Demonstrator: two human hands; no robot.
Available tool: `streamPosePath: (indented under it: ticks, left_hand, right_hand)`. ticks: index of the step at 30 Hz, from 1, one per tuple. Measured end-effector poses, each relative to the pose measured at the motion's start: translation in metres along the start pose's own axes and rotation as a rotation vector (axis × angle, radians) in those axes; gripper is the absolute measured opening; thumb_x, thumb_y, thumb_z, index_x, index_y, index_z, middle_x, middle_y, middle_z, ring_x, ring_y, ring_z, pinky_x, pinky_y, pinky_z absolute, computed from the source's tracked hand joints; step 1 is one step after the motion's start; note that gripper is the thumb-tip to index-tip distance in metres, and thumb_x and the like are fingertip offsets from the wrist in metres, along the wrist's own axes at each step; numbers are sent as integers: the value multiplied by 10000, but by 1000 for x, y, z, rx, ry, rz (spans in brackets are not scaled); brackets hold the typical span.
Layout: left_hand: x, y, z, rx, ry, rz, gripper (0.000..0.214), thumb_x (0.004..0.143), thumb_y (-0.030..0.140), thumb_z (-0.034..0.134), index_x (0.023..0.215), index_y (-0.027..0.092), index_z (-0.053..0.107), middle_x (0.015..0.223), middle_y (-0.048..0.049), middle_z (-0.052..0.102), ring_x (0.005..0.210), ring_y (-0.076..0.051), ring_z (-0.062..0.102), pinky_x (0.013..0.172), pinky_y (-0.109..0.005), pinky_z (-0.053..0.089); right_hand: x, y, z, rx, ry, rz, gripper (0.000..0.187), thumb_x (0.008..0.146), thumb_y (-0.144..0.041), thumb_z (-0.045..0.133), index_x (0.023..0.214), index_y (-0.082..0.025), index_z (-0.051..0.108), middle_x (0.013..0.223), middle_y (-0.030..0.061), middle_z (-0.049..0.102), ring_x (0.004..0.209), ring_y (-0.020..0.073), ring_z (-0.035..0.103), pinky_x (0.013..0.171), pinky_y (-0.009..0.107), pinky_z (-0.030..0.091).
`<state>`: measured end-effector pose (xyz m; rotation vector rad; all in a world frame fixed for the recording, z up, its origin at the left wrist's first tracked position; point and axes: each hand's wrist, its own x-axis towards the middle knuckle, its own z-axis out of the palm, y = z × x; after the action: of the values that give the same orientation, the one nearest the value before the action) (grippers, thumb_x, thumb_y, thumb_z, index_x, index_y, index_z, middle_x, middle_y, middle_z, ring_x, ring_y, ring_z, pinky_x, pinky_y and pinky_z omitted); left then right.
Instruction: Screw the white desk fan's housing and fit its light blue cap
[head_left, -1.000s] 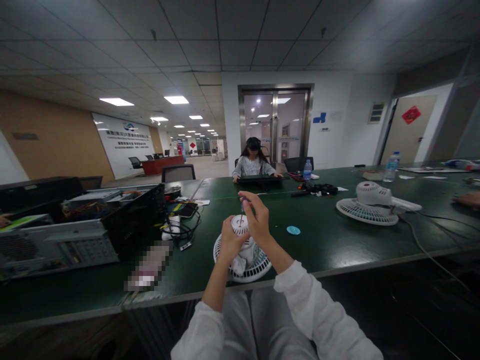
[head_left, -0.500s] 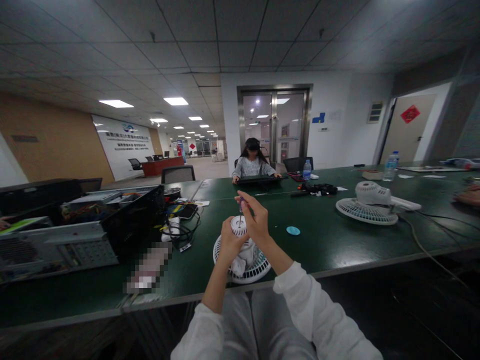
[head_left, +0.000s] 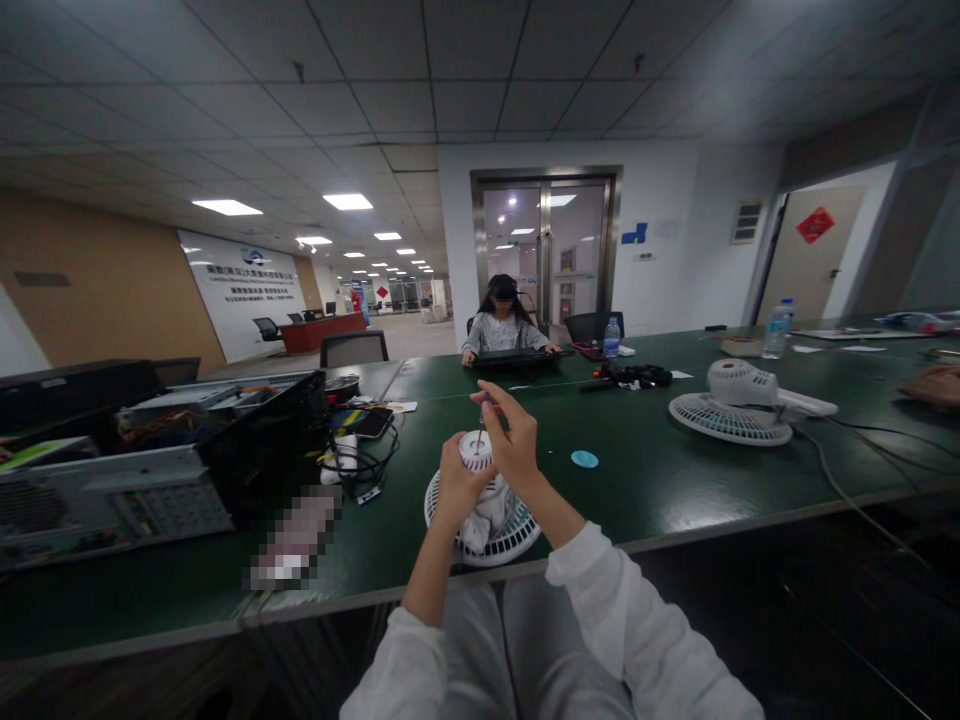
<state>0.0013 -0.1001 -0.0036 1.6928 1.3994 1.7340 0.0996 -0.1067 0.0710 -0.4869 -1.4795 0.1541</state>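
Observation:
A small white fan [head_left: 487, 525] lies face down near the front edge of the green table [head_left: 660, 480], its motor housing pointing up. My left hand [head_left: 456, 487] is wrapped round that housing. My right hand [head_left: 514, 438] pinches the handle of a thin screwdriver [head_left: 480, 432] between its fingertips. The screwdriver stands upright with its tip on the top of the housing. A small blue round piece [head_left: 584, 459] lies on the table to the right of my hands.
An open computer case [head_left: 142, 455] and tangled cables [head_left: 360, 455] sit at the left. A second white fan [head_left: 739, 405] lies at the right with a cable running off. A person sits at a keyboard [head_left: 517, 356] across the table, near water bottles [head_left: 613, 338].
My hands have stayed on the fan and the screwdriver; the right fingers have shifted slightly on the handle. The view has tilted a little.

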Motion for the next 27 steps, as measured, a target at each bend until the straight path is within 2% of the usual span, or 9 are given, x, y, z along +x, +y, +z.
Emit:
streamPosePath:
  ticks: [6, 12, 19, 24, 27]
  left_hand:
    - [-1, 2, 0, 4, -3, -2, 579, 586, 262, 727, 1097, 177, 469, 1084, -62, 498, 1066, -236, 486, 966, -407, 364]
    - [0, 1, 0, 10, -7, -15, 582, 581, 243, 729, 1097, 181, 468, 1087, -60, 498, 1072, -235, 485, 966, -407, 365]
    - [0, 4, -1, 31, -10, -12, 585, 576, 235, 726, 1097, 149, 475, 1078, -74, 499, 1060, -237, 481, 973, -403, 356]
    - [1, 1, 0, 17, 5, 8, 579, 565, 231, 729, 1086, 172, 483, 1065, -59, 506, 1053, -236, 488, 970, -402, 360]
    - [0, 0, 0, 9, 8, 15, 575, 567, 242, 729, 1084, 180, 483, 1061, -53, 509, 1049, -236, 494, 967, -406, 364]
  right_hand:
    - [1, -1, 0, -86, 45, -19, 213, 860, -270, 522, 1014, -212, 658, 920, 57, 676, 841, 166, 611, 757, 301, 498]
    - [1, 2, -1, 11, -25, -4, 339, 894, -217, 422, 1196, -249, 575, 1019, 51, 675, 918, 157, 612, 759, 287, 499]
    - [3, 0, 1, -55, 0, -13, 248, 872, -252, 494, 1061, -222, 651, 935, 53, 679, 808, 158, 606, 726, 284, 491]
    - [3, -2, 1, 17, -83, -26, 343, 899, -213, 431, 1206, -258, 576, 969, 44, 673, 910, 159, 605, 796, 302, 494]
    - [4, -4, 1, -2, -88, -29, 342, 898, -213, 441, 1205, -276, 578, 963, 36, 680, 906, 159, 607, 814, 311, 494]
